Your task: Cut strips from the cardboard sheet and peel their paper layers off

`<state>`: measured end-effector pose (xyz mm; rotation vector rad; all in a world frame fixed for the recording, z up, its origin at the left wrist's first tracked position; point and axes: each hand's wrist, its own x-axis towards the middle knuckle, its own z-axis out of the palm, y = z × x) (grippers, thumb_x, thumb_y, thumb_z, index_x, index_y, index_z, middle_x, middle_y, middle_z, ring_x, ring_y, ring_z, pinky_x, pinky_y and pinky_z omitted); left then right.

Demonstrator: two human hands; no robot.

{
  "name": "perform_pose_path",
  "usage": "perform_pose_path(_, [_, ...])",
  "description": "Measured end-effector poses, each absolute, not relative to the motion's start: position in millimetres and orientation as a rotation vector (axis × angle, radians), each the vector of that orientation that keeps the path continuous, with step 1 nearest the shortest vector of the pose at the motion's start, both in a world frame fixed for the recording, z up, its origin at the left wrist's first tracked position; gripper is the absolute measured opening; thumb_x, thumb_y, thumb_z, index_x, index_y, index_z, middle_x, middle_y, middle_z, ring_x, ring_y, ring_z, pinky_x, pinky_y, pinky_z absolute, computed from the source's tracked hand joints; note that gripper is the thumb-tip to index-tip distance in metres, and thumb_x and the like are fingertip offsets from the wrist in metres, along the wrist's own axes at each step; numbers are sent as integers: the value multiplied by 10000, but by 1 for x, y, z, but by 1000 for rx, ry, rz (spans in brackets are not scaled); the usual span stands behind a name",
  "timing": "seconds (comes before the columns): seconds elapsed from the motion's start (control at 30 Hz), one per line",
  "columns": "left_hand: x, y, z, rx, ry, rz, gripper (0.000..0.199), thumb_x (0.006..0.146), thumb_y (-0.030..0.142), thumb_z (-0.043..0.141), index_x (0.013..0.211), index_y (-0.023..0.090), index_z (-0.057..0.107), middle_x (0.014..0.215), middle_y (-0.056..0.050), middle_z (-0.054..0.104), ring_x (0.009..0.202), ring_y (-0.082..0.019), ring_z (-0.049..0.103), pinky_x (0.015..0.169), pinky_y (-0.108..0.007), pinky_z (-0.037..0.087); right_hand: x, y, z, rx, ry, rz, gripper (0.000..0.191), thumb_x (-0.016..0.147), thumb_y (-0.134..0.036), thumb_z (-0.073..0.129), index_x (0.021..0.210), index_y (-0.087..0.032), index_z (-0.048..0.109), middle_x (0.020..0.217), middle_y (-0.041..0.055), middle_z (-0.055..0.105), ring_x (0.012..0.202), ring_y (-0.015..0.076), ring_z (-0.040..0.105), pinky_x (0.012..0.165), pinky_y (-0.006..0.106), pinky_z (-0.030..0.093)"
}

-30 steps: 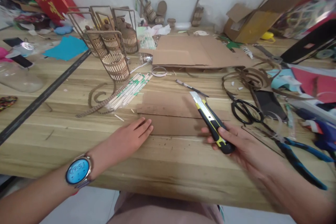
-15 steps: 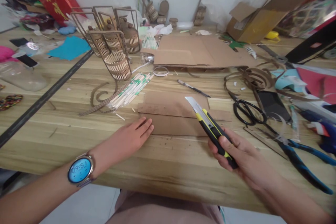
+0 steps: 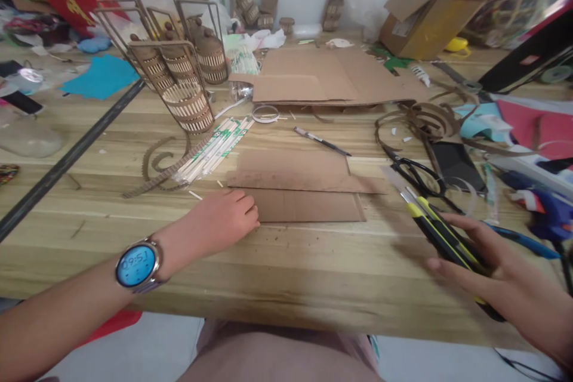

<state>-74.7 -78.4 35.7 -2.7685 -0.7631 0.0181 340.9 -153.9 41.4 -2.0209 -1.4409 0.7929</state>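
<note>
Two hands are visible in the head view; clock positions are read from the small cardboard (image 3: 308,206) at centre, 12 o'clock being the far side. The left hand (image 3: 228,215) rests at its 9 o'clock end, fingers curled in a narrow bend; whether they pinch the edge cannot be told. A watch (image 3: 138,265) is fitted to the left wrist. A cardboard strip (image 3: 304,182) lies across the small cardboard. The right hand (image 3: 496,274) is at 4 o'clock, thumb and forefinger spread wide about the handle of the knife (image 3: 441,230); firmness of grip cannot be told. The blade is extended and points toward 10 o'clock, near the scissors (image 3: 401,162) at 3 o'clock. A pen (image 3: 322,141) lies at 1 o'clock, wrapped sticks (image 3: 217,152) at 10 o'clock, and a large cardboard sheet (image 3: 313,65) at 12 o'clock.
</note>
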Motion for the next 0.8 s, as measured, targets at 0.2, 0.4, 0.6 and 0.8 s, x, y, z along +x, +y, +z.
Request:
perform_pose_path(0.2, [-49,-46,41,-2793,-565,-100,480,1037,438,499,657,162,599,634,-44,608,657,-178,550,593,-307,357,394,-182,19,-2018,-1891,483,421,796,-629,628,1157,-426,700,1116,91,719,1067,389,675,911,557,567])
perform_pose_path(0.4, [-24,-35,30,-2890,-430,-240,491,1023,556,448,842,157,669,815,-86,652,785,-209,568,678,-324,428,397,-167,20,-1880,-2198,509,474,863,-539,604,1298,-361,667,1102,114,718,990,325,713,863,453,619])
perform_pose_path(0.6, [-18,-41,11,-3061,-475,-283,562,1026,513,469,1490,197,490,1570,-165,426,1394,-327,400,1168,-517,337,386,-154,24,-1802,-2274,434,462,885,-497,586,1312,-339,667,1189,118,716,1078,316,705,917,437,611])
perform_pose_path(0.8, [-16,-43,5,-3147,-558,-130,491,1052,325,460,1541,307,429,1659,-63,306,1542,-326,224,1239,-569,212,376,-145,30,-1726,-2301,455,435,890,-506,568,1271,-340,695,1147,122,731,1039,322,716,898,466,614])
